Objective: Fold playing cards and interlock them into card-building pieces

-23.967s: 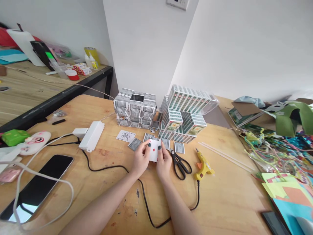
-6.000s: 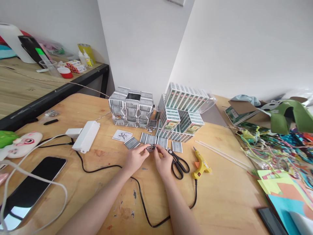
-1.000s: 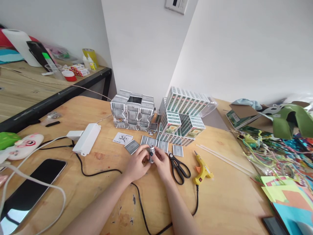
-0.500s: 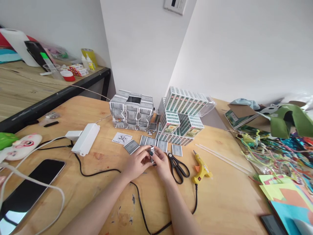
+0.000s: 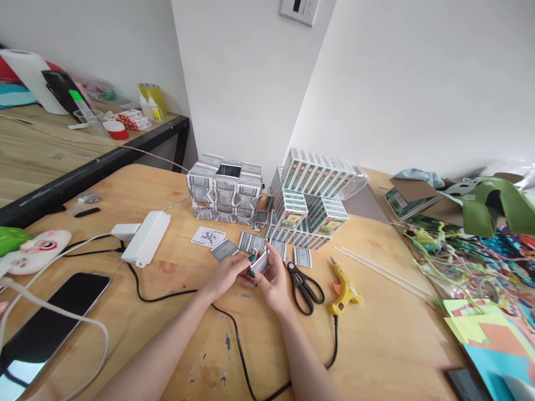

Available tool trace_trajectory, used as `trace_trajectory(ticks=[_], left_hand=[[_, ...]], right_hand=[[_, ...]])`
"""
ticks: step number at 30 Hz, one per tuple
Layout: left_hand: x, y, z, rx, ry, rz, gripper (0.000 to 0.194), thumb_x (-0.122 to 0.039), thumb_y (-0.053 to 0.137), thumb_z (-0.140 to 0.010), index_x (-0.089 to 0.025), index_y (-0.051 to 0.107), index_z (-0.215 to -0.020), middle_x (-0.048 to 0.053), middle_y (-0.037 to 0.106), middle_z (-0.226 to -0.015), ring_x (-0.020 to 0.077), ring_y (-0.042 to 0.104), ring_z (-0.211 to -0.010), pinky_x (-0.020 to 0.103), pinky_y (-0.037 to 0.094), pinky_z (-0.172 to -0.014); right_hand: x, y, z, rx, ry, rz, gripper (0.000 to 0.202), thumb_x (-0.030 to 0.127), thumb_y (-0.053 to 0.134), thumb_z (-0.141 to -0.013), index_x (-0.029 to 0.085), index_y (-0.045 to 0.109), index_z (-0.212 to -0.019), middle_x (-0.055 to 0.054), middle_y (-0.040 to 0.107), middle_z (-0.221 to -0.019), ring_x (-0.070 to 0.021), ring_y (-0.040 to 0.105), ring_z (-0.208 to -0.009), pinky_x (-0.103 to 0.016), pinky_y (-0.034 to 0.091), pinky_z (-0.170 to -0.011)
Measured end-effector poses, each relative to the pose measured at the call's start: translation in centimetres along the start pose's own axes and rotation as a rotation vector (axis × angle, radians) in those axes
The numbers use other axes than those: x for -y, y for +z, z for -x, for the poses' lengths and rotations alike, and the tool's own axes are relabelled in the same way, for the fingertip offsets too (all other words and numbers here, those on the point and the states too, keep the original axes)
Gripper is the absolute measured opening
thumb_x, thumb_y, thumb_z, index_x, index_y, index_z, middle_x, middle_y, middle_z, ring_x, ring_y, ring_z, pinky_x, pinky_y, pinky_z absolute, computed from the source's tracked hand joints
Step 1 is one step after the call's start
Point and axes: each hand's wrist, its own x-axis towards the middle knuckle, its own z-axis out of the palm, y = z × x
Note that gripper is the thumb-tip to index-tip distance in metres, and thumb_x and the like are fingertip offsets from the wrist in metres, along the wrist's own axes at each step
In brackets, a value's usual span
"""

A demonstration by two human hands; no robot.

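Between my two hands is a playing card [image 5: 259, 264], its grey patterned back partly showing and its surface curved. My left hand [image 5: 230, 274] pinches its left side, and my right hand [image 5: 273, 278] grips its right side with the thumb in front. Just beyond lie several loose playing cards [image 5: 251, 241], mostly back up, and one face-up card [image 5: 208, 236]. Behind them stands a box-like structure made of cards [image 5: 225, 192] with a square opening in its top. Black-handled scissors [image 5: 304, 287] rest right of my right hand.
A yellow glue gun [image 5: 345, 289] and clear glue sticks [image 5: 382, 270] lie to the right. Card boxes [image 5: 317, 172] are stacked at the back. A white power adapter [image 5: 147, 238], black cable and phone [image 5: 54, 328] are on the left; coloured paper [image 5: 493, 345] is far right.
The card has turned from a narrow upright view to show more of its back, bent between my fingers. My left hand has shifted slightly left, and my right fingers have opened along the card's edge.
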Motion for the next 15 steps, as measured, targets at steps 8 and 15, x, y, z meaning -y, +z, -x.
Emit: trace_trajectory(ticks=[8, 15], left_hand=[[-0.8, -0.2, 0.1, -0.012, 0.056, 0.07, 0.023, -0.033, 0.066, -0.069, -0.014, 0.052, -0.073, 0.0, 0.058, -0.075, 0.0141, 0.06, -0.075, 0.037, 0.051, -0.078], [0.0, 0.1, -0.4, -0.087, 0.266, -0.169, 0.028, -0.024, 0.071, -0.064, -0.017, 0.051, -0.083, 0.007, 0.06, -0.107, 0.021, 0.056, -0.103, 0.039, 0.045, -0.09]], right_hand=[[-0.7, -0.8, -0.8, -0.133, 0.03, -0.047, 0.066, 0.028, 0.074, -0.06, 0.023, 0.047, -0.12, -0.009, 0.055, -0.116, -0.0243, 0.054, -0.103, -0.04, 0.044, -0.088], [-0.6, -1.4, -1.0, -0.186, 0.116, -0.114, 0.056, 0.034, 0.071, -0.063, 0.019, 0.054, -0.114, -0.01, 0.06, -0.112, -0.0226, 0.056, -0.096, -0.038, 0.045, -0.082]])
